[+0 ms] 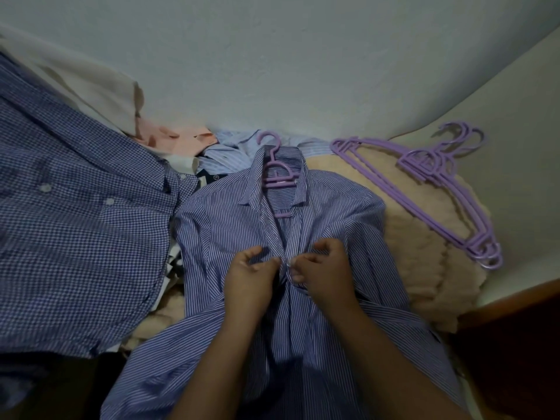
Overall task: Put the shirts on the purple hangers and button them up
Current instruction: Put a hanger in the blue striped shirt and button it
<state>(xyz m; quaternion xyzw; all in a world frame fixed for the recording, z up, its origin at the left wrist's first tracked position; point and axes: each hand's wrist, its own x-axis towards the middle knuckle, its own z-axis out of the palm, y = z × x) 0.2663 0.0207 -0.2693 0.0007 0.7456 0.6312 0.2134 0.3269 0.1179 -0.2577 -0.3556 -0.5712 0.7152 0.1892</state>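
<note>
A blue striped shirt [333, 225] lies face up in the middle with a purple hanger [277, 174] inside its collar, hook pointing away from me. My left hand [248, 280] pinches the left front edge of the striped shirt at chest height. My right hand [324, 274] pinches the right front edge beside it, fingertips meeting at the placket. The collar area above my hands is open. A stack of spare purple hangers [436, 177] lies to the right.
A blue checked shirt [75, 222] is spread at the left. Peach, white and pale blue shirts [194, 147] are piled behind against the wall. A fluffy beige blanket [424, 253] lies under the hangers. A brown wooden edge [515, 298] runs at lower right.
</note>
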